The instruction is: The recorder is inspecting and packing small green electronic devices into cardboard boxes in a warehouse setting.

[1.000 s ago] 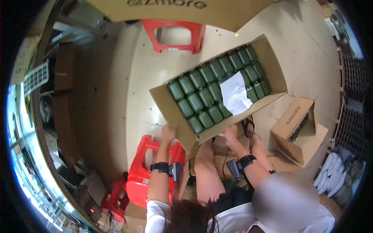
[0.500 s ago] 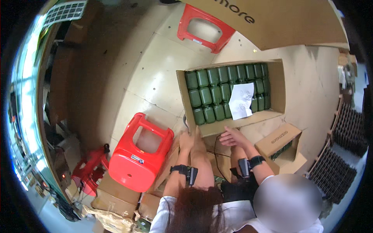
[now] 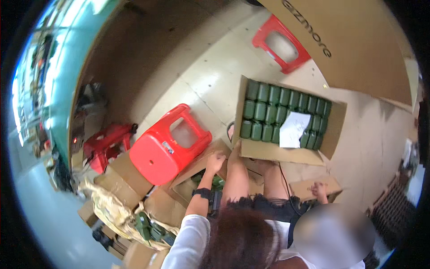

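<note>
**Hands on two cartons, green containers beyond**

Down on the floor [image 3: 201,85], the person sits among cardboard. Their left hand [image 3: 215,162] rests on the flap of a brown carton [image 3: 197,168] that lies open just below it; the fingers curl over the flap's edge, closed lightly on the cardboard. A dark band [image 3: 202,193] sits on that wrist, and the sleeve below it is white. Inside the carton, under the hand, a bit of green shows, too hidden to tell what it is.

Their right hand [image 3: 319,190] lies on top of a small brown box [image 3: 313,188] beside the right knee. Its fingers look bent against the cardboard, though whether they grip it or only press on it I cannot tell.

Ahead of both hands, between them and a little farther out, stands a large open box [image 3: 333,134] packed with rows of dark green containers [image 3: 260,112]. A white sheet of paper [image 3: 293,129] lies on the containers, toward the right-hand side.

Left of the left hand, just beside the carton, is a red plastic stool [image 3: 161,152]; a second red stool [image 3: 280,42] stands well beyond the large box. Lower left of the left hand lie more flattened cartons [image 3: 125,179] and a pale sack [image 3: 112,210] with green items showing at its mouth.
</note>
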A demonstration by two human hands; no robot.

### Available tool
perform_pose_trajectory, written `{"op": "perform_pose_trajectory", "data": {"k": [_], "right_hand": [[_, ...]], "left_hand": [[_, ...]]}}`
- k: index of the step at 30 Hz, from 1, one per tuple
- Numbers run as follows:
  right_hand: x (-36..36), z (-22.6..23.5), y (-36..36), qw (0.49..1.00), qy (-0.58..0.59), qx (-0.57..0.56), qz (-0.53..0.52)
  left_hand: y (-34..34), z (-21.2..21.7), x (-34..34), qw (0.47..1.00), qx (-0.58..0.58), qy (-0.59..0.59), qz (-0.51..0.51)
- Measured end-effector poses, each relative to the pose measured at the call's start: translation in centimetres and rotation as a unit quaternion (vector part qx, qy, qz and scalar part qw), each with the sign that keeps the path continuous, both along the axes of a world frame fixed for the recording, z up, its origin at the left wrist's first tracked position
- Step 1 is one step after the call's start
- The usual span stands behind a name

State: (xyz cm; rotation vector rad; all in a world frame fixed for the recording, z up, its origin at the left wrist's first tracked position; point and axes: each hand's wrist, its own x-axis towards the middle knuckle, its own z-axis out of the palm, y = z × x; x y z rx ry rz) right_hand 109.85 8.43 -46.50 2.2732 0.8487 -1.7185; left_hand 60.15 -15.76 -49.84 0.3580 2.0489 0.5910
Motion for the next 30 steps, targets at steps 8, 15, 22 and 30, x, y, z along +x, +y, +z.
{"op": "perform_pose_trajectory", "data": {"k": [8, 15, 22, 30], "right_hand": [[3.3, 2.6, 4.7, 0.988, 0.078, -0.129, 0.033], [1.2, 6.3, 11.7, 0.997, 0.006, 0.067, 0.025], [-2.6, 11.0, 10.7, 0.977, -0.108, -0.012, 0.182], [-19.0, 12.6, 8.1, 0.952, -0.148, -0.036, 0.266]], "left_hand": [[-14.3, 5.5, 0.2, 0.680, 0.142, -0.164, 0.700], [-17.7, 3.3, 0.8, 0.401, 0.173, -0.100, 0.894], [-14.7, 1.2, -7.1, 0.530, 0.074, -0.071, 0.842], [-12.9, 1.2, -14.3, 0.606, -0.202, 0.031, 0.769]]}}
